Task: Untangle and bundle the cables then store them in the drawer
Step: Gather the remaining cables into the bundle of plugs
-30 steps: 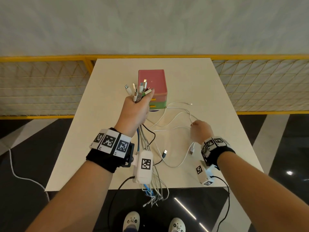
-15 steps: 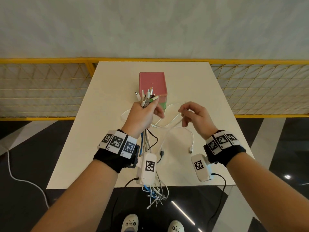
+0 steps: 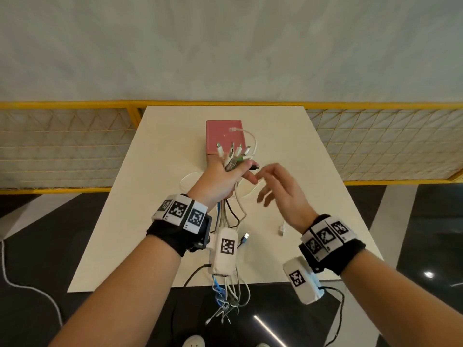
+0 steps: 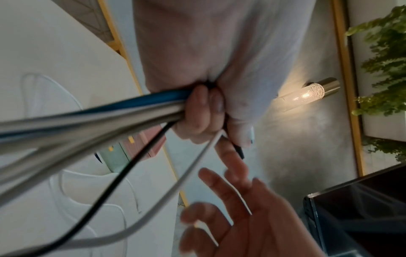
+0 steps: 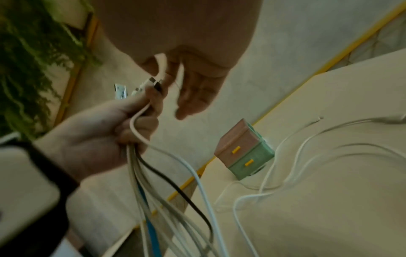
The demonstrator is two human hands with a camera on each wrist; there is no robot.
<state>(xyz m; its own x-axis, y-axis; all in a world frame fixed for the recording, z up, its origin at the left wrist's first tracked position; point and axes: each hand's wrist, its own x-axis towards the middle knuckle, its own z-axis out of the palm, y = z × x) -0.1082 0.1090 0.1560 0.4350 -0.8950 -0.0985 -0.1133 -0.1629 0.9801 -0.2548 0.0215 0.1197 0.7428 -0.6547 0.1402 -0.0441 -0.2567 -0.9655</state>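
Note:
My left hand is raised above the table and grips a bundle of cables. Their plugs stick up from the fist, and one white end arcs over the pink top of the drawer box. The cables' long tails hang past the table's near edge. Just right of that fist is my right hand, fingers spread and holding nothing. In the left wrist view the fingers wrap blue, grey, black and white cables. In the right wrist view the drawer box shows a pink and a green drawer, both closed.
White cable loops still lie on the cream table left of and under my hands; more loops show in the right wrist view. A loose USB plug and a white plug lie near the front. Yellow railing runs behind.
My right hand lifted a white cable end from the table up to the left fist, then let go and spread its fingers. The left hand now holds that end too.

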